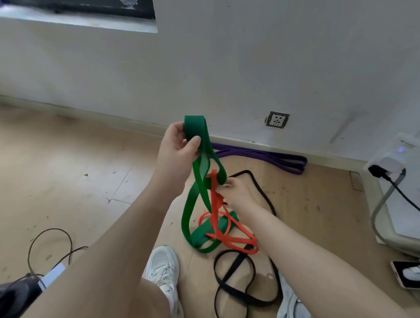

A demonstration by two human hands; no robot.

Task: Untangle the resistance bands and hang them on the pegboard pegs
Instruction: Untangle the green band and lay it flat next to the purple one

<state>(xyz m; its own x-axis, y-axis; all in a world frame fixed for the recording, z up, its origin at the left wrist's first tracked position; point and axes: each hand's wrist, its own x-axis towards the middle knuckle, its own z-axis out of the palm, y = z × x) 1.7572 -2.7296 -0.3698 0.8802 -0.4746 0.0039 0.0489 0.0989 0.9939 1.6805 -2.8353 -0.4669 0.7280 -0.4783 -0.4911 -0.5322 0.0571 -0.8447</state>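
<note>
My left hand (177, 148) grips the top loop of a wide green band (200, 180) and holds it up above the floor. A thin orange band (215, 206) is knotted through the green one, and both trail down onto the floor. My right hand (236, 191) pinches the tangle where orange crosses green. A black band (232, 277) lies looped on the floor below them. A purple band (263, 157) lies folded along the wall's base. No pegboard is in view.
My white shoe (162, 267) stands on the brown floor near the bands. A wall socket (277, 119) is low on the wall. A white charger with cables (385, 167) sits at right, a phone (410, 274) at lower right, thin dark cables (52, 247) at left.
</note>
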